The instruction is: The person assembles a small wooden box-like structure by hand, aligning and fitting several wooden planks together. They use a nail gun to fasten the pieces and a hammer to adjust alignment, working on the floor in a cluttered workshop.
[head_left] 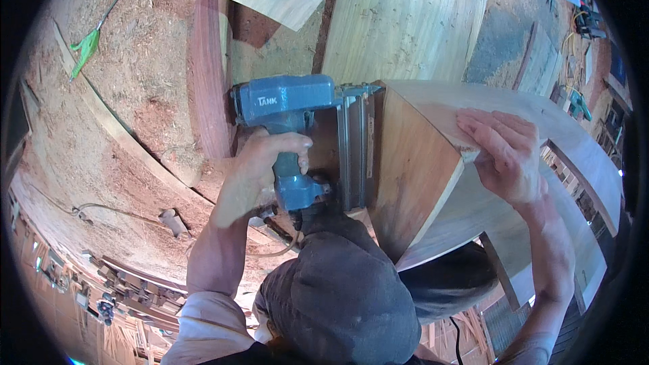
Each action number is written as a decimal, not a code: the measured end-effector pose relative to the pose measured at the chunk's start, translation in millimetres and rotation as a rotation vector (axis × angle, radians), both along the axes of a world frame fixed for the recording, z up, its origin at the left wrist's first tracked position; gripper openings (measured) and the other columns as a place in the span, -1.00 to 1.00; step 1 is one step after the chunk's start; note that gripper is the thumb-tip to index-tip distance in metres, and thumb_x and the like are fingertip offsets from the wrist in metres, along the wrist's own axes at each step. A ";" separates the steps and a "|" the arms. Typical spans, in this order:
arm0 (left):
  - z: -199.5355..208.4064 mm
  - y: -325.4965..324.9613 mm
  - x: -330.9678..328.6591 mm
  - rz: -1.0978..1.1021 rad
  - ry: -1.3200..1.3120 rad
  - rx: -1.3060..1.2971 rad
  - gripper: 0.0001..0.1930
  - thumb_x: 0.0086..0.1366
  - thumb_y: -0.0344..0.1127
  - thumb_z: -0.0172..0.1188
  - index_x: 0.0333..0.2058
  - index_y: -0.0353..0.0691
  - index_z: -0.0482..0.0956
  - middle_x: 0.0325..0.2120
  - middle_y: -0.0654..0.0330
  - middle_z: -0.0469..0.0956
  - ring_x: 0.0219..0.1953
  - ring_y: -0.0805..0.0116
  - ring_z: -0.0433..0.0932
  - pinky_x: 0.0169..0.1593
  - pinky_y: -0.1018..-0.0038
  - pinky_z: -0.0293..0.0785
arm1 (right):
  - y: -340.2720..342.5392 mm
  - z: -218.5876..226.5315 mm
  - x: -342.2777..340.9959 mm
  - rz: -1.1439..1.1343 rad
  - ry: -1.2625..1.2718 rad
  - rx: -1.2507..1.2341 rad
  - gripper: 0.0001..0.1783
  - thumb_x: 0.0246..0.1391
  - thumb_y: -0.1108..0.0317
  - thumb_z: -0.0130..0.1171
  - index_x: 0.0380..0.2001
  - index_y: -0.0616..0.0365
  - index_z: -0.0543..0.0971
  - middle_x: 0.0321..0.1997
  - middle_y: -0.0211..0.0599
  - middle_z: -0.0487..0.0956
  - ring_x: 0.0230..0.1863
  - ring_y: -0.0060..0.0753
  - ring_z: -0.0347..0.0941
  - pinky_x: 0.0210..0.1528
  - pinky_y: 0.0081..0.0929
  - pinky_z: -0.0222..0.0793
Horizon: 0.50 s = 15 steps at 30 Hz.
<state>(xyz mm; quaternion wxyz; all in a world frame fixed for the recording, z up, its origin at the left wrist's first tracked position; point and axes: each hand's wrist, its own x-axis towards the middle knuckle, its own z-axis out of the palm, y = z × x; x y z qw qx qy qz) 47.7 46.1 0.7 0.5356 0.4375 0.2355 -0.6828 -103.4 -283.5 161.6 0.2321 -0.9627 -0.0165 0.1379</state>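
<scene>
My left hand is wrapped round the handle of a blue nail gun. The gun lies sideways, its nose at the left end of a wooden box-like piece. Its metal magazine stands alongside that piece's brown end board. My right hand grips the near edge of the pale top panel, fingers laid over its face; the thumb is mostly hidden. The top panel and end board meet along a corner. Whether the gun's tip touches the wood, I cannot tell.
Wide pale boards lie beyond the piece, beside a reddish plank. Sawdust covers the ground. A green-ended tool lies at far left; an air hose runs below the gun. Wood offcuts are piled at lower left.
</scene>
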 end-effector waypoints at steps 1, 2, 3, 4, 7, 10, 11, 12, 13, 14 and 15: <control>-2.6 0.7 1.6 -0.045 0.003 0.015 -0.65 0.17 -0.45 0.37 -0.07 -0.41 0.55 -0.52 0.11 0.56 -0.53 0.25 0.59 -0.39 0.24 0.59 | 0.5 0.1 0.6 -0.006 -0.009 0.005 -0.42 -0.41 0.60 0.37 -0.12 0.21 0.65 -0.07 -0.12 0.73 -0.23 -0.04 0.69 -0.22 -0.20 0.59; -4.9 1.6 2.6 -0.031 0.018 -0.015 -0.67 0.17 -0.44 0.37 -0.11 -0.40 0.56 -0.51 0.11 0.56 -0.53 0.25 0.59 -0.38 0.24 0.59 | 1.0 0.2 1.0 -0.004 -0.018 0.004 -0.43 -0.40 0.60 0.38 -0.12 0.21 0.65 -0.07 -0.12 0.73 -0.24 -0.04 0.68 -0.23 -0.20 0.59; -8.0 1.8 2.9 -0.023 0.024 -0.038 -0.70 0.17 -0.43 0.38 -0.14 -0.38 0.57 -0.51 0.12 0.56 -0.53 0.25 0.59 -0.38 0.24 0.59 | 1.1 0.4 1.5 -0.010 -0.019 0.005 -0.44 -0.39 0.60 0.39 -0.12 0.20 0.65 -0.07 -0.13 0.73 -0.24 -0.03 0.68 -0.22 -0.21 0.59; -10.2 2.5 2.0 -0.001 0.021 -0.062 -0.72 0.16 -0.42 0.38 -0.17 -0.37 0.58 -0.51 0.12 0.56 -0.54 0.25 0.59 -0.37 0.24 0.60 | 1.3 0.3 1.8 -0.014 -0.010 0.006 -0.45 -0.38 0.59 0.39 -0.13 0.20 0.64 -0.08 -0.14 0.73 -0.23 -0.03 0.68 -0.22 -0.22 0.59; -13.7 6.3 -9.0 0.059 -0.011 0.008 -0.78 0.17 -0.41 0.39 -0.22 -0.32 0.60 -0.50 0.14 0.57 -0.52 0.24 0.59 -0.35 0.25 0.60 | 2.4 0.6 1.5 -0.008 0.001 -0.005 -0.46 -0.36 0.58 0.41 -0.13 0.18 0.64 -0.09 -0.15 0.73 -0.21 -0.03 0.68 -0.21 -0.23 0.59; -14.8 10.7 -25.5 0.144 0.027 0.026 -0.80 0.17 -0.39 0.41 -0.26 -0.29 0.61 -0.50 0.16 0.57 -0.51 0.25 0.60 -0.36 0.25 0.61 | 3.3 -0.7 -0.1 -0.024 -0.005 0.003 -0.43 -0.41 0.65 0.31 -0.13 0.22 0.63 -0.07 -0.13 0.73 -0.16 0.02 0.69 -0.16 -0.19 0.60; -14.3 11.4 -30.5 0.119 -0.025 0.083 -0.77 0.18 -0.37 0.42 -0.23 -0.29 0.62 -0.48 0.15 0.59 -0.47 0.23 0.62 -0.33 0.25 0.61 | 3.5 -1.1 -1.1 -0.036 -0.015 0.014 -0.41 -0.44 0.68 0.26 -0.14 0.23 0.63 -0.06 -0.11 0.73 -0.13 0.05 0.69 -0.13 -0.18 0.61; -12.8 12.9 -34.2 0.115 -0.068 0.099 -0.74 0.18 -0.35 0.42 -0.19 -0.29 0.62 -0.45 0.15 0.60 -0.44 0.22 0.63 -0.30 0.24 0.62 | 4.2 -1.5 -2.0 -0.036 -0.007 -0.001 -0.41 -0.45 0.67 0.29 -0.14 0.23 0.63 -0.06 -0.12 0.73 -0.13 0.05 0.69 -0.13 -0.17 0.61; -10.4 13.1 -36.7 0.104 -0.138 0.199 -0.72 0.19 -0.33 0.43 -0.16 -0.29 0.62 -0.42 0.14 0.62 -0.40 0.20 0.64 -0.27 0.23 0.62 | 4.5 -2.1 -2.7 -0.034 -0.011 -0.012 -0.41 -0.46 0.66 0.31 -0.15 0.23 0.63 -0.06 -0.12 0.73 -0.13 0.05 0.69 -0.13 -0.17 0.61; -6.2 13.8 -38.2 0.113 -0.310 0.117 -0.68 0.20 -0.30 0.43 -0.12 -0.30 0.62 -0.39 0.13 0.63 -0.36 0.19 0.65 -0.23 0.23 0.61 | 5.1 -2.7 -3.5 -0.033 -0.012 -0.021 -0.41 -0.47 0.65 0.34 -0.15 0.23 0.63 -0.06 -0.13 0.73 -0.12 0.05 0.69 -0.12 -0.17 0.61; -0.4 12.7 -40.7 0.109 -0.499 0.121 -0.64 0.21 -0.28 0.43 -0.08 -0.30 0.61 -0.36 0.11 0.64 -0.33 0.17 0.66 -0.19 0.23 0.61 | 5.5 -3.0 -4.2 -0.035 -0.014 -0.022 -0.41 -0.47 0.63 0.36 -0.15 0.22 0.63 -0.06 -0.13 0.73 -0.12 0.05 0.69 -0.12 -0.17 0.61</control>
